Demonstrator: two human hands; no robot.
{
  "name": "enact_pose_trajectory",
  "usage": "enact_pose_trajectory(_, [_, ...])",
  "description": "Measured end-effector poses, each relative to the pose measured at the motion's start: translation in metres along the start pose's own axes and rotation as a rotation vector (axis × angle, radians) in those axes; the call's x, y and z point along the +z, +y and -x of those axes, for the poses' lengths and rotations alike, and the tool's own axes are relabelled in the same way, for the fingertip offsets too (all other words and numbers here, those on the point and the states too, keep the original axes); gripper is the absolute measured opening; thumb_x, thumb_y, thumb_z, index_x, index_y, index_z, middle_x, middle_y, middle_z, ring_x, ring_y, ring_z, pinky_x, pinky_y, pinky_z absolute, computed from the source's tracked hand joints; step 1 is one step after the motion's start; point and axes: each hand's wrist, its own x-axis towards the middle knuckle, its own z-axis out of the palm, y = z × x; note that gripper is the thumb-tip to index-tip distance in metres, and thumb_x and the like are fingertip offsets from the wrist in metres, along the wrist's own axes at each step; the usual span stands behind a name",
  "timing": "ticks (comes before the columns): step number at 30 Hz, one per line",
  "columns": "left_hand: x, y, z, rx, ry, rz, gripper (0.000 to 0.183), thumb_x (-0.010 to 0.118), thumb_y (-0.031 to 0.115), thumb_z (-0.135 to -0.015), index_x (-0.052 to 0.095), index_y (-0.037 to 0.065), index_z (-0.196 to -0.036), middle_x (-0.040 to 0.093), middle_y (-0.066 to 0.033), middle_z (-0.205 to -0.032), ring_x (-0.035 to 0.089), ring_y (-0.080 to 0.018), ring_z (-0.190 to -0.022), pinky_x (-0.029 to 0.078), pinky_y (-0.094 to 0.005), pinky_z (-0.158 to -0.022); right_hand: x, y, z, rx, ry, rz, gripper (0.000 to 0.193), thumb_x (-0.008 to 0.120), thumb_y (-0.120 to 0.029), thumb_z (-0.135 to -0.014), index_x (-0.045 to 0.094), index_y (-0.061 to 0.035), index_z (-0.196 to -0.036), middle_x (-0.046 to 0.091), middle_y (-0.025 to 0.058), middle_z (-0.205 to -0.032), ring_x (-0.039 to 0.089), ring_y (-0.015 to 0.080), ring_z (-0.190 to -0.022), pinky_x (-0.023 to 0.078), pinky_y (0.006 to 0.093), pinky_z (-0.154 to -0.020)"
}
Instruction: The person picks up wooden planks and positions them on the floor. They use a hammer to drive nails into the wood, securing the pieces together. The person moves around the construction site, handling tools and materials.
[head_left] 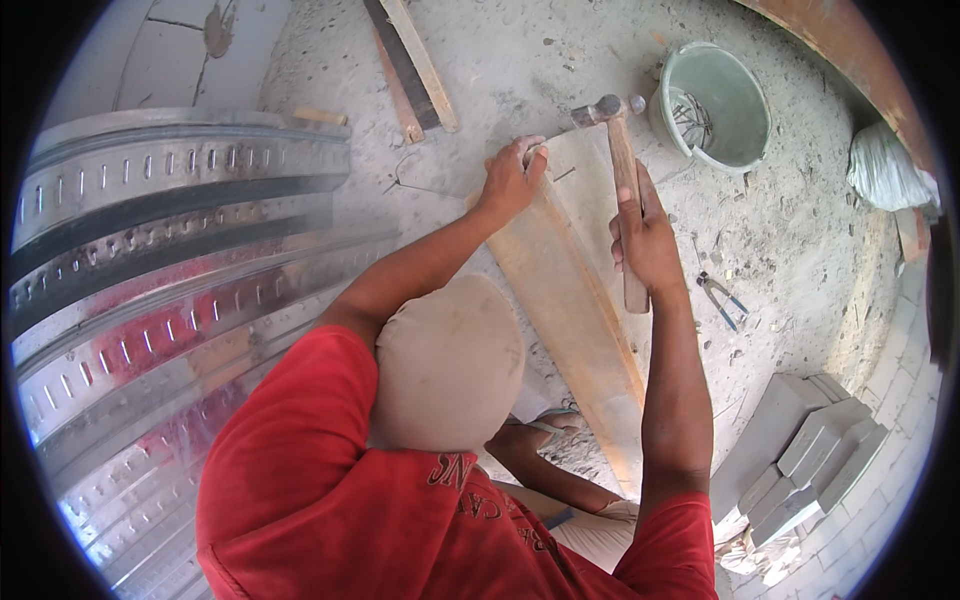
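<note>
My right hand (645, 240) is wrapped round the wooden handle of a hammer (621, 160). Its metal head is raised at the far end, beyond the plank's right edge. My left hand (515, 180) is closed at the far end of a long wooden plank (565, 300), thumb and fingers pinched together. A small pale thing shows between those fingers, too small to name. The plank slants from the left hand down toward my right forearm. To the right of the hammer, blue-handled pincers (722, 300) lie on the floor.
A grey-green bucket (755, 75) holding thin nail-like pieces stands far right. Ribbed metal sheets (190, 160) fill the left side. Timber strips (420, 60) lie at the far side. Grey blocks (830, 450) are stacked at the near right, and a white sack (885, 170) sits at the right edge.
</note>
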Motion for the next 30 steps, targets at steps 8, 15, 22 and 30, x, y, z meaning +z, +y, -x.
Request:
enact_pose_trajectory(8, [0.006,-0.002,-0.001,0.009,0.004,-0.070,0.038,0.046,0.032,-0.104,0.064,0.009,-0.128,0.066,-0.0161,-0.126,0.056,-0.0331,-0.124,0.034,-0.0492,-0.105,0.054,0.065,0.092,0.129,0.147,-0.104,0.065,0.048,-0.033,-0.107,0.020,-0.0098,-0.161,0.055,0.0042,-0.066,0.054,0.0125,-0.052,0.045,0.0305,-0.049])
enact_pose_trajectory(15, [0.006,0.005,-0.004,0.040,0.016,-0.052,0.040,0.044,0.033,-0.105,0.064,0.008,-0.129,0.065,-0.0180,-0.128,0.058,-0.0340,-0.123,0.035,-0.0477,-0.106,0.039,0.048,0.096,0.151,0.200,-0.271,0.063,0.047,-0.031,-0.107,0.021,-0.0107,-0.161,0.057,0.0047,-0.067,0.057,0.0126,-0.056,0.046,0.0309,-0.053])
enact_pose_trajectory(22, [0.000,-0.005,-0.008,0.035,-0.039,0.056,0.040,0.046,0.031,-0.104,0.065,0.005,-0.128,0.067,-0.0236,-0.122,0.061,-0.0389,-0.118,0.045,-0.0414,-0.104,0.020,0.017,0.082,0.067,0.223,-0.143,0.062,0.046,-0.031,-0.107,0.022,-0.0117,-0.161,0.059,0.0088,-0.067,0.060,0.0177,-0.058,0.048,0.0337,-0.057])
enact_pose_trajectory(30, [0.001,0.002,-0.008,0.078,-0.016,0.059,0.040,0.046,0.029,-0.103,0.065,0.002,-0.127,0.066,-0.0246,-0.122,0.061,-0.0390,-0.118,0.046,-0.0414,-0.103,0.030,0.030,0.086,0.066,0.161,-0.097,0.059,0.045,-0.029,-0.107,0.025,-0.0116,-0.160,0.062,0.0121,-0.069,0.061,0.0225,-0.060,0.050,0.0359,-0.061])
